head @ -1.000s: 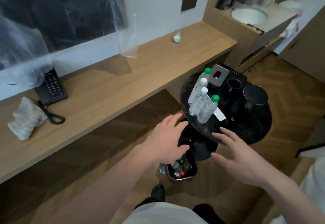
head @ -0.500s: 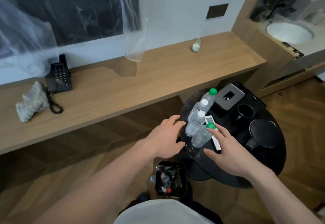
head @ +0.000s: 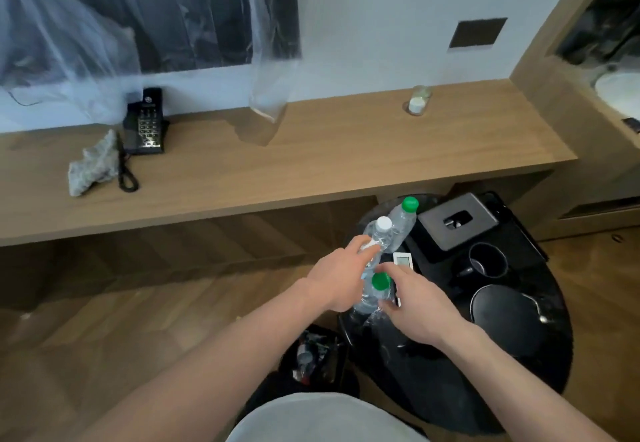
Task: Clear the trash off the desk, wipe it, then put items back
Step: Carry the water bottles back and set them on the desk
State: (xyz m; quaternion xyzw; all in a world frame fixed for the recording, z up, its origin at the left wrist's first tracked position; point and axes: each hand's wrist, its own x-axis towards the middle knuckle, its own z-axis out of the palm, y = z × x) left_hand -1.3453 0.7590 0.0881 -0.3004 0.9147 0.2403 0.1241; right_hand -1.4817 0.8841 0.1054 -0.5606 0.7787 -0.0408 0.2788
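Both hands are over the left edge of a round black table (head: 450, 389) that stands just right of and below the long wooden desk (head: 311, 164).

Left hand (head: 337, 280): fingers curled round the body of a clear water bottle with a white cap (head: 375, 237); fingertips lie on its label area. How many bottles that hand touches cannot be told, since its palm hides the lower part.

Right hand (head: 415, 306): thumb and fingers pinch the neck and shoulder of a clear bottle with a green cap (head: 375, 289), just below the cap. This bottle leans toward the camera.

A third bottle, green-capped (head: 403, 219), stands behind the other two, touching or just beside the white-capped one.

A small white remote (head: 401, 261) lies flat on the black table, partly under the right hand.

Also on the black table: a black square box with a slot (head: 457, 221), a black cup (head: 488, 261), a black kettle (head: 505, 306).

On the floor, below the hands and beside the table: a small bin (head: 311, 358) with trash in it.

On the desk: a black telephone (head: 145, 122) at far left against the wall, coiled cord trailing forward; a crumpled grey cloth (head: 91, 164) just left of it, touching the cord; a glass (head: 419, 100) near the wall toward the right. Clear plastic sheeting (head: 270, 60) hangs down from the wall and reaches the desk top.
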